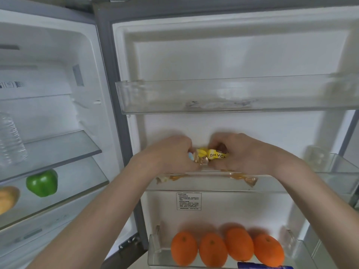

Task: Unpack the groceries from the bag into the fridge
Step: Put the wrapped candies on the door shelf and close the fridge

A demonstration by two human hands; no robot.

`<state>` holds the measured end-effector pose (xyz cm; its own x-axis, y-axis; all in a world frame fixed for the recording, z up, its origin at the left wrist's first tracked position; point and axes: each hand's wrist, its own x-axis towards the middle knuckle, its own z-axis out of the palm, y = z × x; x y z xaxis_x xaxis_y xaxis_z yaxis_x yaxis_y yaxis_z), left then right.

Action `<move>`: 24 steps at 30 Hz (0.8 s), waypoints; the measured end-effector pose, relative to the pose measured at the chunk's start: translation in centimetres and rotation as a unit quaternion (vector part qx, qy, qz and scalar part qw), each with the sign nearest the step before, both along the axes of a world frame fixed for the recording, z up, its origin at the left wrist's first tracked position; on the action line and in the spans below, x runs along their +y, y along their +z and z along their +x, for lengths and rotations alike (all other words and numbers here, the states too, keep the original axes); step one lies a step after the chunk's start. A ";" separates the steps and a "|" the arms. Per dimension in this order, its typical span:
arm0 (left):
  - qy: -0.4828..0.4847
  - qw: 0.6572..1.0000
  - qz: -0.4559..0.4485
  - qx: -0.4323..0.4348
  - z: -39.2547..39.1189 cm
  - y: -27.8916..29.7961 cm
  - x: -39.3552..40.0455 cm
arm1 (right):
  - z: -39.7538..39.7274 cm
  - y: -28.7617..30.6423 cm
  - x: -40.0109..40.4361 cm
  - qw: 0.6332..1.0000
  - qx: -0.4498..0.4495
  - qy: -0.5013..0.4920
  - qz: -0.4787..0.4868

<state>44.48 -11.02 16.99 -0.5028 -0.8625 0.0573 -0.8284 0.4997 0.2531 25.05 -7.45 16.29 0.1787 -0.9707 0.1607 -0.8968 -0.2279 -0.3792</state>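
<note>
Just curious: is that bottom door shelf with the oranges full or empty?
Partly full: the clear bottom door shelf holds four round oranges in a row.

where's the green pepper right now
In the head view, the green bell pepper sits at left on a glass fridge shelf, beside an orange-yellow item at the frame's edge.

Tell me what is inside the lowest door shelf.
Four oranges stand in a row in the lowest door shelf. A blue packet shows at the frame's edge; the rest of it is cut off.
</note>
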 end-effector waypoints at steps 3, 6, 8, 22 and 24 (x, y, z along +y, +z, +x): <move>0.008 1.000 0.012 0.027 0.4 0.2 0.2 | -0.4 -0.1 0.2 0.999 -0.047 0.005 0.014; 0.020 0.999 0.024 0.032 0.8 0.3 0.8 | -0.8 0.0 0.6 0.996 -0.083 0.003 -0.003; 0.033 0.998 0.038 0.045 1.1 0.3 1.3 | -1.0 0.2 1.5 0.995 -0.099 -0.005 -0.032; 0.008 0.941 -0.324 0.098 -1.5 -5.9 9.2 | -1.8 -7.5 7.9 0.928 0.074 -0.063 -0.361; 0.001 0.939 -0.328 0.101 -2.3 -6.5 10.2 | -2.3 -8.1 8.5 0.917 0.099 -0.071 -0.379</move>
<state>42.20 -0.84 10.46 -0.4227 -0.6097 0.6705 -0.7981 0.6009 0.0433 22.77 1.04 8.20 0.1573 -0.6093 0.7772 -0.9721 -0.2344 0.0129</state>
